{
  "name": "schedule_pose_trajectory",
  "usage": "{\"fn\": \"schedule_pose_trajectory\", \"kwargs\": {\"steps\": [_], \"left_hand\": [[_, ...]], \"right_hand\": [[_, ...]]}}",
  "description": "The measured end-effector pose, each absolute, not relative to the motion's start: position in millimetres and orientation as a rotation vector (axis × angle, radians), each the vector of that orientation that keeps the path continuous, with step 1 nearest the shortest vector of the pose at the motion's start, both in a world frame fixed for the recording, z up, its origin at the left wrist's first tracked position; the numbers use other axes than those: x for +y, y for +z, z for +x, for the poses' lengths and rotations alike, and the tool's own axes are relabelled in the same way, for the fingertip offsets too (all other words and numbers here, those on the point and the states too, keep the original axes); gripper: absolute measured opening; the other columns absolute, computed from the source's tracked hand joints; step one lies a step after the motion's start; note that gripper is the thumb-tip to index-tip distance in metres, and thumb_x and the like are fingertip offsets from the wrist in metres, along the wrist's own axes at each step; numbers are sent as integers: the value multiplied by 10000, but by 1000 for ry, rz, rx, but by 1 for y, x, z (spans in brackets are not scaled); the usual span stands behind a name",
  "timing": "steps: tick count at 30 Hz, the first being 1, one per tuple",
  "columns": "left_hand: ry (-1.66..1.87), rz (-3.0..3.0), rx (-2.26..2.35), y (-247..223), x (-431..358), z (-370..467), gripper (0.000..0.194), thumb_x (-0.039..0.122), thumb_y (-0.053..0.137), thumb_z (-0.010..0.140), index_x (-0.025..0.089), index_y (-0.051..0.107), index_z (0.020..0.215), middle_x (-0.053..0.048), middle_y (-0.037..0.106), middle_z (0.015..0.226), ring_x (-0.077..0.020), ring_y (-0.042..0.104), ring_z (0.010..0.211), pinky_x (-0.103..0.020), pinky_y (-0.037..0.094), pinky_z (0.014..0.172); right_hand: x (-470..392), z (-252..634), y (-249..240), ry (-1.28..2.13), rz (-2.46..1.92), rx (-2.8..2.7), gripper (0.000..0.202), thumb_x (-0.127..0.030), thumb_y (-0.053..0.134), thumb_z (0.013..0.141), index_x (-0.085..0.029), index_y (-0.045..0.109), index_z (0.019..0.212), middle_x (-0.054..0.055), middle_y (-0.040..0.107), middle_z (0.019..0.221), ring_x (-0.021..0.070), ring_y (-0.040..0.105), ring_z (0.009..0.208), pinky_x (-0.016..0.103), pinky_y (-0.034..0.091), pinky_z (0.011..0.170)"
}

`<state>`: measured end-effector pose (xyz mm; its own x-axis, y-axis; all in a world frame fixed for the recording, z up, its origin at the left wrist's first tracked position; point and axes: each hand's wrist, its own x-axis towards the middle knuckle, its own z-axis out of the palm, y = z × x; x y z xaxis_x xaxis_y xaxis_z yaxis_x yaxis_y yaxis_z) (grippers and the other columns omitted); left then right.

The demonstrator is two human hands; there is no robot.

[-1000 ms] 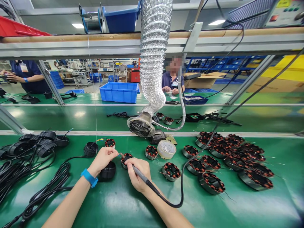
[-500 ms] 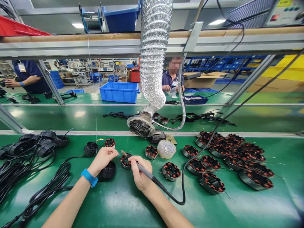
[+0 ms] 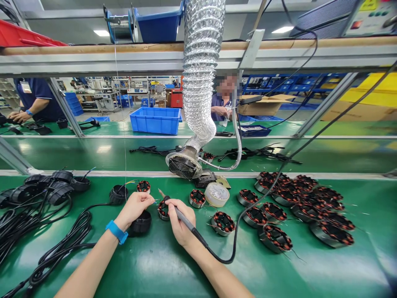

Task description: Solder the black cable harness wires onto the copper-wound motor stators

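Half-seen at the bench

Wire (image 3: 154, 202) at left hand's (image 3: 138, 208) fingertips: too fine to trace. Coil ring (image 3: 161, 210) partly behind soldering iron (image 3: 187, 223) and right hand (image 3: 180, 229). Black cup (image 3: 142, 224) partly covered by left wrist. Black cables (image 3: 12, 234) and red bin (image 3: 27, 35) cut off at left. Silver duct (image 3: 203, 62) cropped above. Far-left co-worker's (image 3: 41, 93) head hidden behind shelf (image 3: 93, 62). Panel (image 3: 372, 18) lettering unreadable.

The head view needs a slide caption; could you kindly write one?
Left hand pinches thin wire, right hand holds a soldering iron, over a green bench with coils at right.
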<state>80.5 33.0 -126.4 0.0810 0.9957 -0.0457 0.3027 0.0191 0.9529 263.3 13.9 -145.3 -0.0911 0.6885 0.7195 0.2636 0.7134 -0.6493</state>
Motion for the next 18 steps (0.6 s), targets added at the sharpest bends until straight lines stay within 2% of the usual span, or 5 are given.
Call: {"fn": "schedule_pose_trajectory", "kwargs": {"steps": [12,15,18], "left_hand": [[965,1463,1406,-123,32,82,277,398,608,714,132,629,637,33,438,536,-104,332,543,-243,247,538],[974,1472,1409,-123,32,82,263,383,607,720,139,626,625,29,458,533,-109,354,542,-244,266,541],[978,1486,1417,-124,31,82,250,369,602,730,139,635,640,19,500,555,-118,396,558,-247,296,556]], "right_hand": [[25,258,-147,451,-770,-1663,196,-221,459,959,-192,641,1027,38,632,802,143,630,680,250,506,615],[29,258,-145,463,-764,-1710,196,-200,465,959,-198,632,1062,35,607,819,144,616,700,262,507,665],[34,258,-142,507,-756,-1762,220,-181,471,952,-217,623,1108,58,603,937,163,622,836,285,510,783]]}}
